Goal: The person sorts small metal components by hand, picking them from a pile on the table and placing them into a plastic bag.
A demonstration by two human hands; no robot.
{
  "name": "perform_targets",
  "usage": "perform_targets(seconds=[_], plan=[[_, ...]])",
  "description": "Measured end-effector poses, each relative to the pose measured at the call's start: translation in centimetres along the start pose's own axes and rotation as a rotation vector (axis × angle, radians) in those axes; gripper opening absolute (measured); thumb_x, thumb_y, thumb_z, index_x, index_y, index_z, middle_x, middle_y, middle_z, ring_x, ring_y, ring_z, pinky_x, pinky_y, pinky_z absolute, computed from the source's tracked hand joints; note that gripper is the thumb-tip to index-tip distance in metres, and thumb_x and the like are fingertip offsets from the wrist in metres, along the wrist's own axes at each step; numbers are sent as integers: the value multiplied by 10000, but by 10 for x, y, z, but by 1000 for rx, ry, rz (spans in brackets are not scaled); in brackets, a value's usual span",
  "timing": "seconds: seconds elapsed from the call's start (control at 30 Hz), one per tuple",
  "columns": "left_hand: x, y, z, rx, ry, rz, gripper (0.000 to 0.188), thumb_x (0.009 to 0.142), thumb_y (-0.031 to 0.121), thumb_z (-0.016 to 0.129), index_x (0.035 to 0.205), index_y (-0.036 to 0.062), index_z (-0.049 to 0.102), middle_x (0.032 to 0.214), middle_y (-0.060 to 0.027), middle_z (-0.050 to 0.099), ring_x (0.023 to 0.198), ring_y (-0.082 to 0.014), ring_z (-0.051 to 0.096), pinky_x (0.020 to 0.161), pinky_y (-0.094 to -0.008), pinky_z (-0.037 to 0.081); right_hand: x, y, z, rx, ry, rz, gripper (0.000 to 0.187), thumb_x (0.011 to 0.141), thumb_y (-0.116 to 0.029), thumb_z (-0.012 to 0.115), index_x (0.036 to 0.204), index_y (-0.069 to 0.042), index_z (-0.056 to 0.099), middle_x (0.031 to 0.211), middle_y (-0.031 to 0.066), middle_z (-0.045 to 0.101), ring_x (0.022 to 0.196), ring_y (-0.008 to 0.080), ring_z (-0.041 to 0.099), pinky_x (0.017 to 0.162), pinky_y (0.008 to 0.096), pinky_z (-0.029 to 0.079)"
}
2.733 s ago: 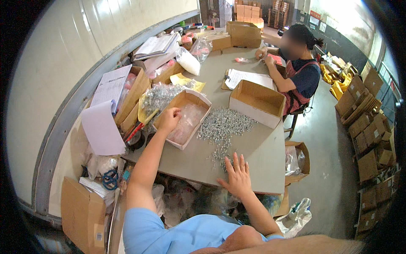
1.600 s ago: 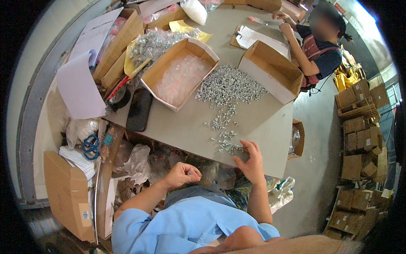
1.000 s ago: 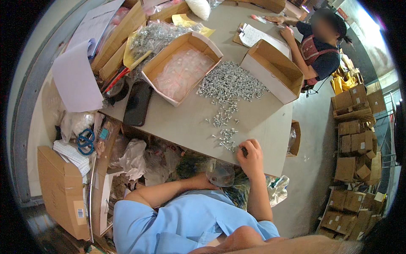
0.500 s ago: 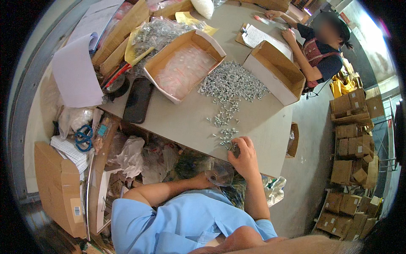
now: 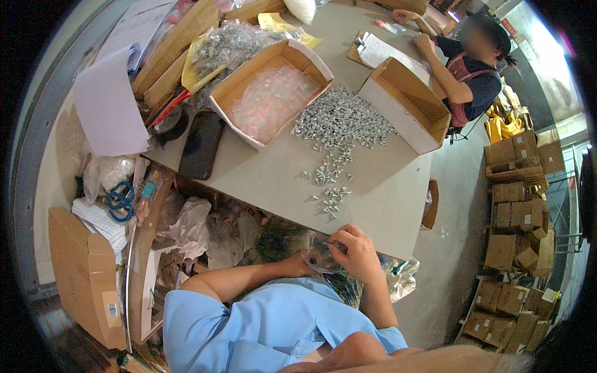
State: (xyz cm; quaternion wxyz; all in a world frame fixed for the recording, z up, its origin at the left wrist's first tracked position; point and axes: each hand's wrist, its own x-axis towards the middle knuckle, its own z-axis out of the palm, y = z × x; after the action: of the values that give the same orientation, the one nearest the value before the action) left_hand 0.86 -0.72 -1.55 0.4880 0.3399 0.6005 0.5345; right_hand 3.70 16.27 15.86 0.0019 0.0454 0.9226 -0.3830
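Two own hands: both at the near edge of the table (image 5: 385, 186), above the lap of the light blue shirt (image 5: 267, 323).
Left hand (image 5: 297, 265): closed on the left side of a clear plastic bag (image 5: 323, 262), below the near edge.
Right hand (image 5: 356, 252): fingers bent inward at the bag's upper right; whether anything is pinched between them cannot be told.
Screws (image 5: 342, 118): heaped about mid-table, with a loose trail ending just short of the near edge, close to the right hand.
Near edge: grey surface runs from the black phone (image 5: 200, 146) to the trail, and onward to the near right corner.
Right edge: a white-sided box (image 5: 398, 115) touches the heap and covers part of this edge.
Left of heap: an open carton (image 5: 249, 74) holds small plastic bags (image 5: 273, 102); its right wall adjoins the screws.
Left edge: crowded with paper sheets (image 5: 112, 99), a black roll (image 5: 171, 127) and a bulky bag of hardware (image 5: 236, 43).
Co-worker (image 5: 479, 87): beyond the white-sided box, arms over the right edge near a clipboard (image 5: 388, 53).
Hidden: most left fingertips; contents of the held bag; shaded items under the near edge, hard to identify.
Cut off: the table's far edge and the white bag (image 5: 301, 9) there.
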Motion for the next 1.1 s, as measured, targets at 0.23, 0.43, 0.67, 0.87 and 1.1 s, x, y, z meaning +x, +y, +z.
perform_targets(seconds=[0.23,0.43,0.67,0.87,1.1], plan=[[-3,11,-4,30,14,11,417,717,293,775,1000,30,616,1011,-135,642,982,-256,583,873,-392,448,31,-1,3,-68,248,-30,229,747,-66,660,972,-43,631,966,139,573,830,300,590,707,363,495],[-4,12,-5,25,-17,1,472,687,294,782,1021,8,611,1028,-158,639,998,-278,586,897,-398,443,45,-1,15,-123,311,-123,243,718,-35,637,961,-47,641,940,140,572,872,323,575,778,388,481],[-3,13,-4,-22,-23,-44,487,680,282,783,1040,0,614,1060,-151,634,1017,-279,576,917,-394,432,45,4,19,-166,337,-187,188,713,-11,622,896,-38,656,906,135,582,858,316,579,768,392,484],[-7,26,-1,-87,88,30,215,747,157,767,839,38,613,901,-88,668,892,-178,628,780,-331,493,32,10,19,-184,378,-126,178,718,-26,635,895,-31,650,880,141,585,814,323,586,739,394,486],[-6,22,-2,69,98,161,296,723,209,769,915,31,632,948,-117,670,890,-214,624,808,-359,484,14,-6,-1,5,32,48,173,754,-72,661,923,-38,652,867,134,597,756,293,596,666,355,488]])
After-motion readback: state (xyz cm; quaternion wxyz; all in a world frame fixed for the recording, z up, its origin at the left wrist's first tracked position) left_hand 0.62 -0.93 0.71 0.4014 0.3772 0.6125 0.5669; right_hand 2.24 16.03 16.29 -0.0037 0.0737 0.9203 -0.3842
